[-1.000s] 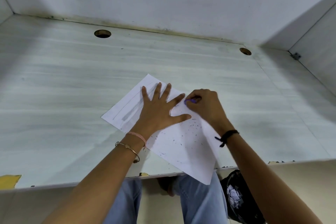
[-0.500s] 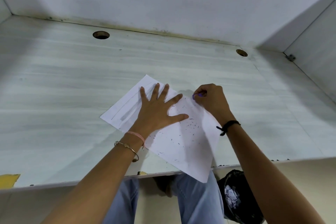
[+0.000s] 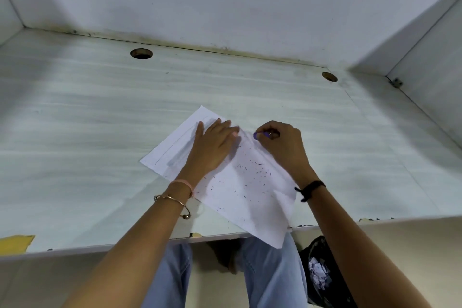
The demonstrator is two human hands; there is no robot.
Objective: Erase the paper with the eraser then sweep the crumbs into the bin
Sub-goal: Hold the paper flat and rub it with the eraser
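A white sheet of paper [image 3: 250, 197] lies slanted on the pale desk [image 3: 87, 137], its near corner hanging over the front edge. Dark eraser crumbs [image 3: 252, 170] are scattered over its middle. My left hand [image 3: 212, 147] lies flat on the paper's upper part, fingers together and pointing right. My right hand [image 3: 282, 145] pinches a small purple eraser [image 3: 258, 135] at the paper's far right edge, where the sheet is slightly lifted and creased. A black-lined bin [image 3: 322, 280] with crumpled paper stands on the floor below the desk's front edge, right of my knees.
Two round cable holes [image 3: 141, 53] [image 3: 329, 77] sit near the desk's back wall. White partition walls close the left, back and right sides. A yellow chipped patch [image 3: 15, 242] marks the front left edge. My legs in blue jeans [image 3: 270, 272] are under the desk.
My left hand's spread fingers have closed together and turned rightward. My right hand with the eraser slid up and right to the paper's edge, and the paper there has buckled slightly.
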